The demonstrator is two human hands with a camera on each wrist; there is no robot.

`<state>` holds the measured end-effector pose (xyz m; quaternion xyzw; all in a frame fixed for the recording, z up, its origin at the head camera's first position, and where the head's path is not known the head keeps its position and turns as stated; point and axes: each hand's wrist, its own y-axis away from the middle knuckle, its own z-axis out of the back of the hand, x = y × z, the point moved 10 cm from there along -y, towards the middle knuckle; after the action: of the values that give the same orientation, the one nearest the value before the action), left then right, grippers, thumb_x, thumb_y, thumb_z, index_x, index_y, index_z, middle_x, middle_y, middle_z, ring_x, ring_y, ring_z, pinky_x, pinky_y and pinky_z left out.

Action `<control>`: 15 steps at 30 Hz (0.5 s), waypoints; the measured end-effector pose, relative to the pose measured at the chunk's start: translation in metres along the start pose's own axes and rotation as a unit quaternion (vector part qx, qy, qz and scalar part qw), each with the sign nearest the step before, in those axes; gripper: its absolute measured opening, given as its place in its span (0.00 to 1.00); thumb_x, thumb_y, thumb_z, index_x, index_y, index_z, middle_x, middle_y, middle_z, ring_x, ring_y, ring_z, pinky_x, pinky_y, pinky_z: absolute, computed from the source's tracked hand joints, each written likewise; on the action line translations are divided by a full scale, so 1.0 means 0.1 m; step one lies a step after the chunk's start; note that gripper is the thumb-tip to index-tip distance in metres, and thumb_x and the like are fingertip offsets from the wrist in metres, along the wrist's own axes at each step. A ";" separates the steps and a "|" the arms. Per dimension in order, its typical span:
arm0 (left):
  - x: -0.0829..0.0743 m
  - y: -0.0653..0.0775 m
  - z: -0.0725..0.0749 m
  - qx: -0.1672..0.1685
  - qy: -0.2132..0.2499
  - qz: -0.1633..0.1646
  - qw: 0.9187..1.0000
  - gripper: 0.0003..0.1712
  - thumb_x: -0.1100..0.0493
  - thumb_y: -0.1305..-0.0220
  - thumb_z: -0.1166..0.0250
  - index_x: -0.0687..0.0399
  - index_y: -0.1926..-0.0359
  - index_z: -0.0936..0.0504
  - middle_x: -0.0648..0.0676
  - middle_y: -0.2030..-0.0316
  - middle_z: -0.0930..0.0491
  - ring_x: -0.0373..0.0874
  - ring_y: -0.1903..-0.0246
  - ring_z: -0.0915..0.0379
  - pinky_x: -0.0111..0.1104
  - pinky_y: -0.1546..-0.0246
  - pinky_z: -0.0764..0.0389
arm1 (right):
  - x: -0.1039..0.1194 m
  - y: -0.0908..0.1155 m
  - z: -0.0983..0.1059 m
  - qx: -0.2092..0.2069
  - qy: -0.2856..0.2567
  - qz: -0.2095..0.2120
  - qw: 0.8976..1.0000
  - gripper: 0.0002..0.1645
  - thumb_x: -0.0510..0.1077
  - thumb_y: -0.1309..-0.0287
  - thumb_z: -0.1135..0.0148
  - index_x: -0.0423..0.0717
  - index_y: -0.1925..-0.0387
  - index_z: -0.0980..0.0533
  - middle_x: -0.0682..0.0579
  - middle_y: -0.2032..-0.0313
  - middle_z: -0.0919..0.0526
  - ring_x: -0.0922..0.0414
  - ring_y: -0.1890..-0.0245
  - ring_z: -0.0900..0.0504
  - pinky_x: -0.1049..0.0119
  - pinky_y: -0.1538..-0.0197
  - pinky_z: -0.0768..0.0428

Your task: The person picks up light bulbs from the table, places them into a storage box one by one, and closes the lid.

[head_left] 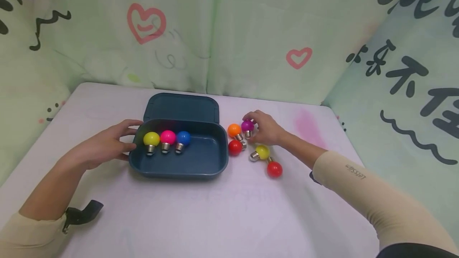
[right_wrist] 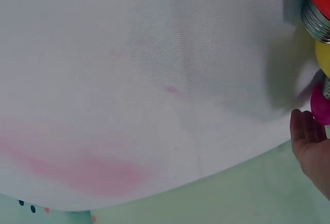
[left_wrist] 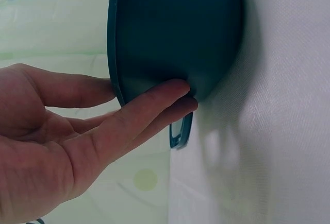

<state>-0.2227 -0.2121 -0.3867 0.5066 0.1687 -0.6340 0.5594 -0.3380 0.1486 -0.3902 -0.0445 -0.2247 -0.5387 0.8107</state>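
A dark teal box [head_left: 179, 170] stands on the table with its lid [head_left: 181, 108] folded back behind it. Inside, in a row at the left, are a yellow bulb [head_left: 151, 138], a pink bulb [head_left: 167, 137] and a blue bulb [head_left: 183, 138]. My left hand [head_left: 112, 142] rests its extended fingers against the box's left end, by the rim, as the left wrist view also shows. Right of the box, my right hand [head_left: 267, 128] holds a purple bulb [head_left: 247, 126] by its fingertips. In the right wrist view those fingers [right_wrist: 308, 126] are at the purple globe [right_wrist: 320, 105].
Beside the right hand lie an orange bulb [head_left: 234, 130], a red bulb [head_left: 235, 147], a yellow bulb [head_left: 263, 152] and another red bulb [head_left: 274, 169]. The white-covered table [head_left: 215, 218] meets a printed green curtain [head_left: 251, 31] at its back and sides.
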 end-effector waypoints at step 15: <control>0.00 0.01 0.01 0.000 0.006 -0.004 1.000 0.39 0.66 0.33 0.47 0.53 0.26 0.54 0.72 0.31 0.50 0.66 0.44 0.29 0.46 0.54 0.18 | -0.03 0.00 -0.02 -0.007 -0.010 -0.009 1.000 0.42 0.43 0.62 0.21 0.52 0.41 0.30 0.52 0.51 0.26 0.54 0.50 0.27 0.61 0.58 0.16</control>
<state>-0.2220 -0.2129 -0.3859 0.5097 0.1734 -0.6333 0.5560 -0.3380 0.1504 -0.3927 -0.0533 -0.2297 -0.5468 0.8034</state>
